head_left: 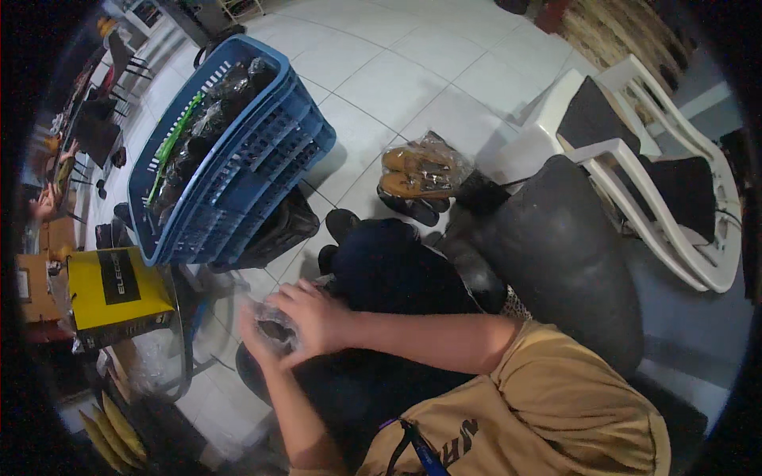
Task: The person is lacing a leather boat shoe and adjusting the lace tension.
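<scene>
My left hand (255, 336) and my right hand (314, 317) are together above my lap. Between them is a clear plastic bag (279, 333) with something dark in it; its kind is hard to make out. The left fingers curl around the near left side of the bag, and the right hand closes over it from the other side, slightly blurred. Ahead and to the left stands a blue basket (238, 170), stacked in others like it. Inside lie several dark plastic-wrapped bundles (208, 119) and a bright green strip (175, 143).
A yellow and black box (119, 287) stands left of my hands. Tan shoes in clear plastic (422, 170) lie on the tiled floor (373, 63) ahead. At the right are a white plastic chair (683, 214) and a dark rounded seat (556, 246). Another person's hand (45, 205) shows far left.
</scene>
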{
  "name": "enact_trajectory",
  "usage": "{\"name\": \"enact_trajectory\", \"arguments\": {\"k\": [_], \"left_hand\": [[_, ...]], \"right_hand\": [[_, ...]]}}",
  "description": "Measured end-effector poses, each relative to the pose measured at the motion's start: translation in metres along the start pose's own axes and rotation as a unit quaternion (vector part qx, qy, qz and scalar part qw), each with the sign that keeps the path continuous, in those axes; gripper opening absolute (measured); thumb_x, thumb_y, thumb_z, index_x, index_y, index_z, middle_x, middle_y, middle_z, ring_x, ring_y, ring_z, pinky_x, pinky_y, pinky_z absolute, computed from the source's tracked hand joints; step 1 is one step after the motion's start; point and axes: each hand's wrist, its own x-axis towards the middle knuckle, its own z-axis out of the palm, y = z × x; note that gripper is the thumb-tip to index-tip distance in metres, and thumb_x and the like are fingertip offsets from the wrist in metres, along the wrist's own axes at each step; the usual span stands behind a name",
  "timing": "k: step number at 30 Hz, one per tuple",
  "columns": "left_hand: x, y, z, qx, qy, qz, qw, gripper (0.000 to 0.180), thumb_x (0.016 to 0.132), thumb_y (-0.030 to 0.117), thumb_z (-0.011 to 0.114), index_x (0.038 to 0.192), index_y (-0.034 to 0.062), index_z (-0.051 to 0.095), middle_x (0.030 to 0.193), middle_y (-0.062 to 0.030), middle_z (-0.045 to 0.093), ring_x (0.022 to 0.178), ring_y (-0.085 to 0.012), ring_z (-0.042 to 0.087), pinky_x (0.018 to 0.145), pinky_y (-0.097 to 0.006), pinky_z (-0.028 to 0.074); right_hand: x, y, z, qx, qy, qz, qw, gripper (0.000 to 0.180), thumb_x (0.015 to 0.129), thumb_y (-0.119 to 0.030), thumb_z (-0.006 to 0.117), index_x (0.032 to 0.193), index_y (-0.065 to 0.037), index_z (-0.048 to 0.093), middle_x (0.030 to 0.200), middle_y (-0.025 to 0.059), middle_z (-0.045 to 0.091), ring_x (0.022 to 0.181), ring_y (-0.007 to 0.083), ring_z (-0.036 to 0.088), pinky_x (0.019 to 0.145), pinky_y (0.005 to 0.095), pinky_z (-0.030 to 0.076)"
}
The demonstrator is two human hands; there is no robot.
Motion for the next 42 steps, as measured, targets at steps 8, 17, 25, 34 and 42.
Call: {"name": "enact_trajectory", "arguments": {"k": [8,17,25,34,42], "left_hand": [[0.012,0.001,0.002,-0.104,0.001,-0.052,0.993,0.032,0.109,0.034,0.053,0.124,0.0086,0.064,0.112,-0.0067,0.068,0.106,-0.0194,0.067,0.09,-0.038,0.054],[0.014,0.021,0.03,-0.019,0.007,-0.018,1.0,0.028,0.107,0.032,0.058,0.113,0.0066,0.067,0.105,-0.002,0.065,0.1,-0.0148,0.061,0.088,-0.033,0.047],[0.002,-0.016,0.039,0.129,-0.014,0.062,0.99,0.035,0.111,0.035,0.052,0.094,0.0059,0.062,0.085,0.0012,0.056,0.079,-0.0088,0.05,0.072,-0.026,0.041],[0.006,-0.014,0.035,0.136,-0.042,0.152,0.978,0.028,0.111,0.027,0.052,0.095,0.0048,0.058,0.082,0.0015,0.053,0.077,-0.0084,0.049,0.071,-0.027,0.041],[0.003,0.002,0.038,0.158,-0.014,0.155,0.975,0.03,0.11,0.024,0.054,0.088,0.0047,0.057,0.084,0.0013,0.053,0.078,-0.0093,0.048,0.073,-0.027,0.04]], "right_hand": [[0.011,0.028,0.028,-0.036,-0.007,0.024,0.999,0.054,0.078,-0.052,0.082,0.107,-0.008,0.072,0.107,0.0138,0.065,0.108,0.0372,0.055,0.098,0.0508,0.045],[0.006,0.016,-0.021,-0.027,-0.076,-0.027,0.996,0.083,0.066,-0.051,0.09,0.128,-0.003,0.062,0.13,0.0193,0.056,0.116,0.04,0.052,0.104,0.0512,0.044],[-0.011,0.042,0.024,-0.023,-0.121,0.078,0.989,0.106,0.053,-0.033,0.099,0.141,0.002,0.051,0.146,0.025,0.044,0.131,0.0516,0.047,0.108,0.0564,0.046],[-0.016,0.02,0.012,-0.273,-0.17,0.056,0.945,0.093,0.074,-0.024,0.089,0.15,-0.001,0.041,0.145,0.0226,0.046,0.13,0.0473,0.052,0.101,0.0614,0.05],[-0.006,0.045,0.018,-0.122,-0.116,0.021,0.986,0.089,0.073,-0.022,0.089,0.149,-0.004,0.045,0.137,0.0177,0.055,0.124,0.0432,0.058,0.103,0.0519,0.052]]}}
